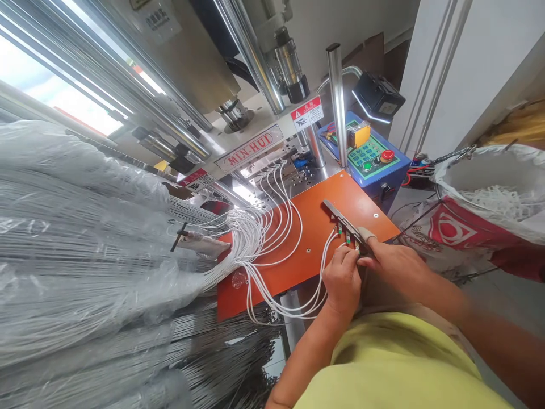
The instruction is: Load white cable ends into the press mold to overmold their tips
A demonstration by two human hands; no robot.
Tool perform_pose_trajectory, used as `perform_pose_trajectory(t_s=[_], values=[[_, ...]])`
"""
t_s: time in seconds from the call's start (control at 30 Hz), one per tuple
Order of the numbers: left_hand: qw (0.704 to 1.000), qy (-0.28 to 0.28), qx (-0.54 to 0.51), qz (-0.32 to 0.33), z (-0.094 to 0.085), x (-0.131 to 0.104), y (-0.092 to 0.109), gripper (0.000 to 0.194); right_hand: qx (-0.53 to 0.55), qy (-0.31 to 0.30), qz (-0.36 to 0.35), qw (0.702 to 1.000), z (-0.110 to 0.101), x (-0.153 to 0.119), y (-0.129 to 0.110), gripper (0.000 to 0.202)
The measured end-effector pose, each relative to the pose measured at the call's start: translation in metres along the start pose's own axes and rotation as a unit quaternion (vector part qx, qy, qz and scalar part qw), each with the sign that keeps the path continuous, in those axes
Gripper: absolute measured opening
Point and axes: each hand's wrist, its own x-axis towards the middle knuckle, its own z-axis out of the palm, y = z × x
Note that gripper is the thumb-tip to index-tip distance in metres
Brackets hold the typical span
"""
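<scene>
Sack (460, 227) on the right, lined with clear plastic, holds a heap of white strands, its far side cut off. Left hand (343, 278) is curled, fingertips pinching a white wire (326, 250) at the metal bar (347, 224) on the orange bench (306, 250). Right hand (394, 264) is closed over the bar's near end, thumb taped. The bagged wire bundles (85, 238) blur at left; the wire tips are too small to make out.

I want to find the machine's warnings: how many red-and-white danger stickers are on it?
2. One danger sticker sits by the steel post behind the orange plate; the second sticker is further left on the frame. Others may be hidden.
</scene>
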Motion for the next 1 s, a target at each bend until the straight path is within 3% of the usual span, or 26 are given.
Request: perform_pose_trajectory(t_s=[0.2,0.4,0.7,0.8,0.9,1.0], values=[[0.996,-0.028,0.078,0.012,-0.005,0.011,0.007,0.013,-0.102,0.039,0.013,0.994,0.000,0.009,0.001,0.057],[0.998,-0.044,0.048,0.022,-0.008,0.016,0.004,0.015,-0.112,0.053,0.002,0.992,0.001,0.009,-0.005,0.060],[0.999,0.007,0.014,0.042,-0.014,0.016,-0.010,0.023,-0.133,0.035,0.017,0.990,-0.006,0.023,-0.018,0.067],[0.999,0.020,0.002,0.037,-0.029,0.013,-0.008,0.023,-0.143,0.053,0.019,0.988,-0.013,0.012,-0.011,0.069],[0.999,0.028,-0.026,0.014,-0.055,0.013,-0.010,0.023,-0.144,0.123,0.020,0.982,-0.028,0.007,0.001,0.064],[0.998,0.022,-0.060,-0.016,-0.085,0.028,-0.026,0.019,-0.082,0.175,-0.063,0.979,-0.044,0.043,0.006,0.052]])
